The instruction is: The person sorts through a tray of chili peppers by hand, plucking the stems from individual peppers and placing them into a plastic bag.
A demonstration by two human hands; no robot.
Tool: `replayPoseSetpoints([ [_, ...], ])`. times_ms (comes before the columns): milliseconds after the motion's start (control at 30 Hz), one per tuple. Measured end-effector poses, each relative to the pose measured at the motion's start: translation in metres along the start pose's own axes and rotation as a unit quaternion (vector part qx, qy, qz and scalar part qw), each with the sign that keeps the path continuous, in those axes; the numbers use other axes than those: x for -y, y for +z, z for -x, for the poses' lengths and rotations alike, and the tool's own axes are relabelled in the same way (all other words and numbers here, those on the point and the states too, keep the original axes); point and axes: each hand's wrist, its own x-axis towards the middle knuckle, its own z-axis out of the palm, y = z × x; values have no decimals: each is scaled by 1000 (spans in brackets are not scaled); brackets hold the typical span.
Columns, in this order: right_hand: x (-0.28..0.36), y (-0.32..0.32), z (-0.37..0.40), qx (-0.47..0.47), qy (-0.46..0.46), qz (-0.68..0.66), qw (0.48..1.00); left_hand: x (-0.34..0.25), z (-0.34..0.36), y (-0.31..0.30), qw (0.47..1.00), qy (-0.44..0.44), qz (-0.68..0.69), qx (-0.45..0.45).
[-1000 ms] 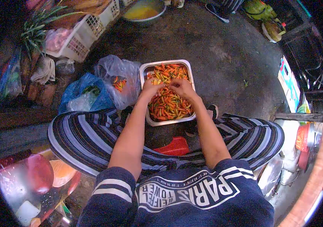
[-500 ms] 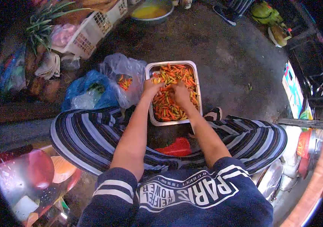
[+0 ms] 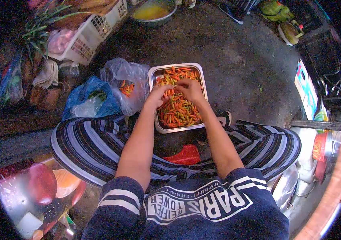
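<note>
The left hand and the right hand are close together over a pile of chilies. The fingers are bent and the tips meet. They look like they pinch one small chili between them, but it is too small to tell for sure.

The chilies are red, orange and green. They lie in a metal tray on the floor, right in front of the person's knees. Just left of the tray is a clear bag with a few chilies in it. A blue bag is beside that.

The chilies reach right up to the tray's edge, so I think a quick push could knock some onto the dirty floor. The hands are bare, so hot juice could sting them.

Half a second ago both hands were pushed down into the pile. Now they are on top of it.
</note>
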Motion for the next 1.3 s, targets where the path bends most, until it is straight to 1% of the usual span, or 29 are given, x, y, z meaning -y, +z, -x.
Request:
replayPoseSetpoints([
  [33,11,-5,0,-4,37,-10,999,0,-1,-1,999,-13,32,31],
  [67,22,-10,0,-9,73,-20,997,-2,-3,-2,999,-12,31,32],
  [100,25,-12,1,-9,72,-20,997,-1,-6,-4,998,-36,37,39],
  [133,28,-13,1,-12,58,4,998,0,-9,-6,996,-59,43,46],
  [267,21,-11,1,-4,7,31,999,0,-6,2,994,-62,85,34],
  [300,13,-6,0,-3,6,31,1000,-8,6,6,991,-70,100,58],
  [367,-2,5,-2,-46,-23,-39,998,-13,12,8,987,-76,116,80],
  [433,10,0,-1,-34,-11,-60,998,-9,8,6,985,-69,124,93],
  [467,16,-4,-1,-23,2,-79,997,-9,5,4,986,-54,99,124],
  [500,18,-6,-1,-22,1,-80,997,-12,8,5,986,-53,100,124],
  [567,22,-11,0,6,47,-75,996,-17,13,8,998,-30,-5,60],
  [600,20,-12,-1,6,47,-74,996,-22,20,11,998,-29,-5,60],
  [667,12,-12,-3,57,161,-242,955,-32,35,13,994,10,-71,85],
  [700,5,-14,-5,57,161,-242,955,-36,35,10,994,10,-71,85],
  [767,-9,-22,-8,71,213,-300,927,-50,31,-6,983,85,-150,60],
  [800,5,-34,-4,50,275,-262,924,-61,25,-20,978,117,-175,-11],
  [833,-8,-36,-3,49,277,-262,923,-69,22,-36,965,149,-198,-83],
  [900,-44,-40,-2,57,221,-41,973,-88,42,-55,937,218,-96,-255],
  [933,-41,-46,2,61,212,52,974,-85,32,-85,928,239,-88,-273],
  [967,-46,-48,7,60,211,52,974,-78,13,-119,917,261,-80,-290],
  [1000,-57,-47,14,51,197,145,968,-72,-2,-142,918,261,-80,-289],
  [1033,-68,-45,18,40,182,237,954,-67,-19,-160,916,201,-77,-339],
  [1067,-75,-41,19,28,242,252,937,-58,-35,-178,908,140,-74,-387],
  [1100,-75,-39,23,28,245,253,936,-44,-51,-196,910,138,-75,-385],
  [1167,-74,-35,35,61,218,230,946,-10,-84,-228,945,173,-52,-273],
  [1200,-72,-28,39,49,263,229,936,9,-119,-248,946,173,-52,-271],
  [1233,-71,-22,44,48,263,230,936,25,-159,-267,938,131,16,-320],
  [1267,-70,-15,50,12,232,258,938,32,-179,-276,922,87,84,-367],
  [1300,-69,-10,53,-25,199,285,937,25,-166,-266,924,69,108,-360],
])
